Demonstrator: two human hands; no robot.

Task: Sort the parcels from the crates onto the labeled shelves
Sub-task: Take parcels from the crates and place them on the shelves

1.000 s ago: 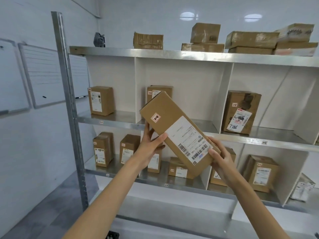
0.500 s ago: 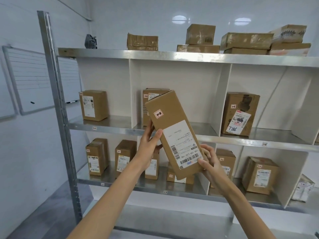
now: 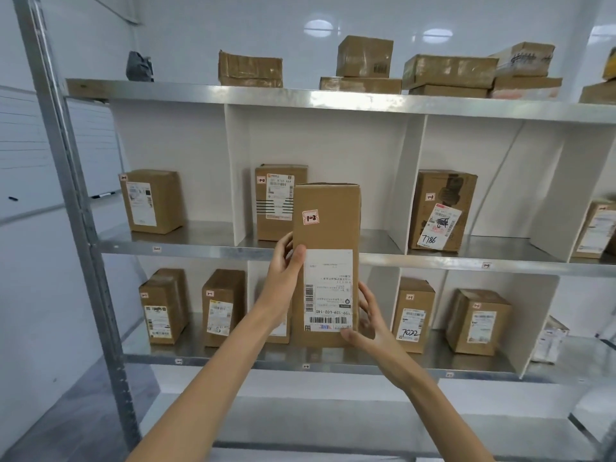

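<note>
I hold a tall brown cardboard parcel upright in front of the metal shelf unit. It carries a small red-edged sticker reading 1-2 and a white shipping label with barcodes. My left hand grips its left edge at mid height, thumb on the front. My right hand holds its lower right corner, thumb under the label. The parcel stands before the second bay of the middle shelf, where another box with a 1-2 sticker sits.
White dividers split the shelves into bays holding boxes: one at left, one marked 7786 at right, several on the lower shelf. More boxes are stacked on top. A whiteboard hangs on the left wall.
The parcel has turned from tilted to upright and moved closer to the middle shelf. Both hands shifted with it, and my view moved nearer to the shelves.
</note>
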